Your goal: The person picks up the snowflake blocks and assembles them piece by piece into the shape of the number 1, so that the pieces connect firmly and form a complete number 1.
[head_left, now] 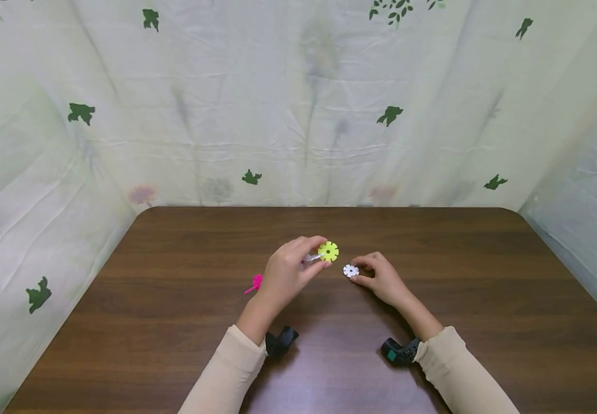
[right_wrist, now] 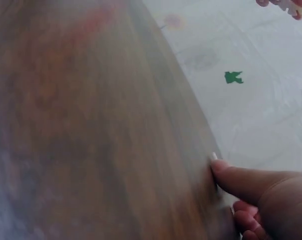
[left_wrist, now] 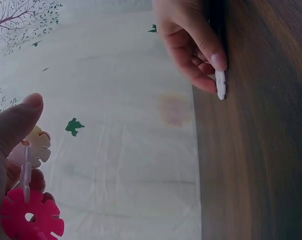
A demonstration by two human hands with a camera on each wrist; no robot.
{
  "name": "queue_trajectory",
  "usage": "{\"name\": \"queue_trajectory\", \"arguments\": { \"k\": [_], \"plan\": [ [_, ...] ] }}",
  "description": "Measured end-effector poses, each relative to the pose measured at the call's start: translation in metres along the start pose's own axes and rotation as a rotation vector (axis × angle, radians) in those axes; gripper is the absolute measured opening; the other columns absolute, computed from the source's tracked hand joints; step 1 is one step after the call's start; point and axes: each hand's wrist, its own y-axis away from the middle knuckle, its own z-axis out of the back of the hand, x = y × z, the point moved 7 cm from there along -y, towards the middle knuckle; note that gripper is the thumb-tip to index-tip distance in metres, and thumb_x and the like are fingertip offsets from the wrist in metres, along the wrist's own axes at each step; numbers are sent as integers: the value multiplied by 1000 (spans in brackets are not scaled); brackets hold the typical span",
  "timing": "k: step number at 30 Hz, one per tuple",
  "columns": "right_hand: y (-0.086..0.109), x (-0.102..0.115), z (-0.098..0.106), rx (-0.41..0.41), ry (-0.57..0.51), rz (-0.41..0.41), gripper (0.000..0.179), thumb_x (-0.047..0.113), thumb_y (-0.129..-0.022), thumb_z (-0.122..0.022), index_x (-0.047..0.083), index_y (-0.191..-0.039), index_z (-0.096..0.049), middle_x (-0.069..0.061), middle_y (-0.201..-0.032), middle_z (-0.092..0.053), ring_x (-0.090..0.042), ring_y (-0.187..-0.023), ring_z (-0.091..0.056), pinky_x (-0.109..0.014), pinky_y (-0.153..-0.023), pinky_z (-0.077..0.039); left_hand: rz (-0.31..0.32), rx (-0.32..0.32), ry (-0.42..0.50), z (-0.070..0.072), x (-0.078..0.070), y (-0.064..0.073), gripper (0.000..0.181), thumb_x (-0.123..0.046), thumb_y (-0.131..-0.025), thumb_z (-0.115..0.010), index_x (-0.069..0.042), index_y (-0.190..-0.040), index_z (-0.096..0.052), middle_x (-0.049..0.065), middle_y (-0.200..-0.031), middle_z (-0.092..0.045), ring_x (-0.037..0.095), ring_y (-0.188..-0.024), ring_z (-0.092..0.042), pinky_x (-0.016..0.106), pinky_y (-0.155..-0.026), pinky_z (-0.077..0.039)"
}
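My left hand [head_left: 284, 276] grips a chain of interlocked, notched plastic discs. A yellow disc [head_left: 328, 251] faces up between the thumb and fingertips, with a white disc [head_left: 311, 257] slotted on edge beside it. Pink discs [head_left: 257, 281] stick out at the far side of the hand; in the left wrist view one pink disc [left_wrist: 45, 217] shows its round centre hole. To the right, my right hand [head_left: 383, 280] pinches a single white notched disc [head_left: 351, 270] between thumb and fingers, a short way from the yellow one. The right wrist view shows only its tip by the thumb.
Both hands are over a brown wooden table [head_left: 174, 345]. A pale curtain [head_left: 288, 115] with green leaf shapes hangs behind the table and along its sides. Each wrist wears a black camera mount [head_left: 281, 341].
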Motion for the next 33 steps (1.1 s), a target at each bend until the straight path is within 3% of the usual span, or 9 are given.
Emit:
{"name": "queue_trajectory", "arguments": {
  "k": [7, 17, 23, 33],
  "plan": [
    [1, 1, -1, 46, -127, -27, 26, 3, -76, -70, 5, -99, -58, -4, -85, -59, -19, -78, -51, -31, -69, -43, 2, 0, -10, 0, 0, 0, 37, -16, -70, -77, -7, -103, -63, 0, -87, -63, 10, -77, -55, 25, -66, -44],
    [1, 7, 21, -42, -379, -58, 25, -2, -79, -65, -5, -103, -56, -15, -86, -60, -21, -73, -56, -23, -62, -47, -9, 7, -11, -2, -1, 1, 36, -16, -70, -77, -7, -102, -63, 0, -88, -63, 11, -77, -55, 24, -68, -44],
    [1, 28, 41, -68, -426, -8, 18, 1, -81, -64, -6, -96, -56, -12, -84, -59, -28, -74, -58, -29, -66, -50, -16, 7, -12, -4, 0, 2, 36, -16, -70, -78, -7, -102, -63, 0, -87, -63, 12, -74, -55, 23, -65, -44],
    [10, 67, 61, -105, -513, 48, 16, 2, -81, -64, -4, -94, -57, -11, -87, -60, -23, -76, -59, -27, -68, -49, -25, 28, 1, -8, -3, 2, 36, -16, -70, -78, -8, -102, -63, -2, -84, -62, 8, -71, -51, 20, -62, -42]
  ]
}}
